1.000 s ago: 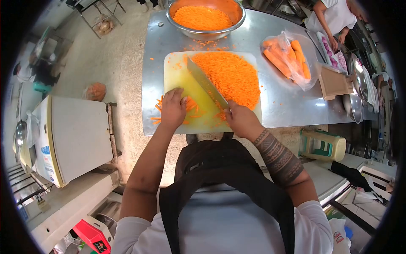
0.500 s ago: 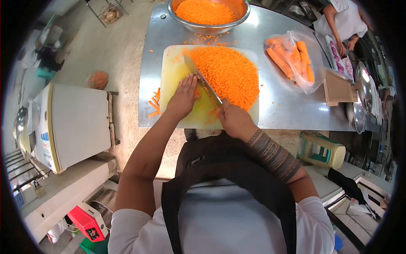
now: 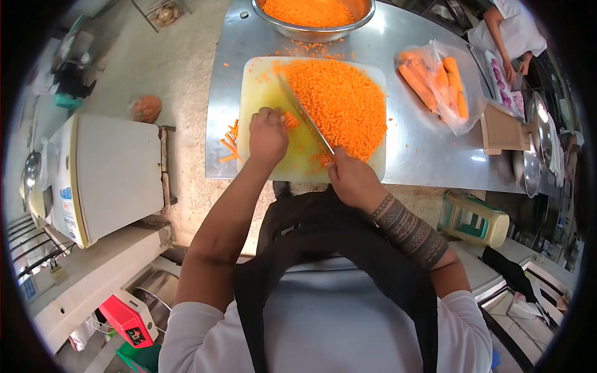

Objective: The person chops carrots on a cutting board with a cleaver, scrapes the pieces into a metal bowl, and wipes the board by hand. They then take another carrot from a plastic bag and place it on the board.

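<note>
My right hand (image 3: 354, 178) grips the handle of a knife (image 3: 306, 116), whose blade slants up and left across the cutting board (image 3: 254, 76). Right of the blade lies a large heap of finely diced carrot (image 3: 342, 99). My left hand (image 3: 268, 135) is on the board left of the blade, its fingers curled over a small bunch of carrot strips (image 3: 290, 120) whose ends poke out toward the knife. A narrow gap separates blade and strips. More loose carrot strips (image 3: 230, 144) lie at the board's left edge.
A metal bowl (image 3: 292, 30) of diced carrot stands behind the board on the steel table (image 3: 429, 168). To the right are a plastic bag of whole carrots (image 3: 435, 84) and a brown box (image 3: 499, 130). Another person (image 3: 507, 34) works at the far right, beside purple onions (image 3: 497, 81).
My left hand has gone from fingers stretched out by the blade to curled over the carrot strips, and the strips now show. The knife has moved slightly away from that hand.
</note>
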Motion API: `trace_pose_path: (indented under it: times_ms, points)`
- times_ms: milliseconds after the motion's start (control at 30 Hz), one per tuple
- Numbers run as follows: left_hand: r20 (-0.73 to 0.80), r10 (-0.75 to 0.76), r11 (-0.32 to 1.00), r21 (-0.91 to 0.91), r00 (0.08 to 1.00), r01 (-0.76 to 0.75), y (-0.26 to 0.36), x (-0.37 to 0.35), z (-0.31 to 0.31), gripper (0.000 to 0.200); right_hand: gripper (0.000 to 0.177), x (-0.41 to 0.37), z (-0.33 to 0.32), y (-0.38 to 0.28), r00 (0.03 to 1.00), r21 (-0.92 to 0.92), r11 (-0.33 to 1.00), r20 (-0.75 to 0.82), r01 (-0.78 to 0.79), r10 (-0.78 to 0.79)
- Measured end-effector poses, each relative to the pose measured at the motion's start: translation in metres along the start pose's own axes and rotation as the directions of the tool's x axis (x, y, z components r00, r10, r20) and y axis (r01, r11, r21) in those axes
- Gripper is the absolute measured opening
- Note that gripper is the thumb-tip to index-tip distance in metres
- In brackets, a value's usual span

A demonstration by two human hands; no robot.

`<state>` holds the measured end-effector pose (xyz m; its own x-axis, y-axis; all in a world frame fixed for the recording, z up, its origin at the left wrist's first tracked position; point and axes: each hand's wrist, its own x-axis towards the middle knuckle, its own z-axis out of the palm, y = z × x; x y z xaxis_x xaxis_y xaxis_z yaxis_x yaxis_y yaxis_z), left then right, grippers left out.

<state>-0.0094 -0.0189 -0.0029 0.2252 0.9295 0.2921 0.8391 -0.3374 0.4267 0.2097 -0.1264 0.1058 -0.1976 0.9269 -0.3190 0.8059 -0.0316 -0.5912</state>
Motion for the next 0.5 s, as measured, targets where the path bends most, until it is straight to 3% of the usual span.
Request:
trace_pose_path:
  times_ms: [167,367,500]
  points:
    - [0.097,0.089,0.993,0.073,0.991,-0.096,0.019,-0.003,0.004,0.021,0.022,0.0,0.015,-0.003,1.0,-0.127,0.992,0.021,0.02,-0.018]
    - [0.096,0.124,0.985,0.11,0.988,-0.134,0.015,-0.002,0.009,0.026,0.023,-0.03,-0.023,-0.035,1.0,-0.118,0.993,0.01,-0.005,0.007]
    - [0.082,0.132,0.987,0.078,0.988,-0.138,0.015,-0.002,0.008,0.026,0.024,-0.007,0.006,-0.02,0.999,-0.049,0.999,-0.033,-0.018,0.017]
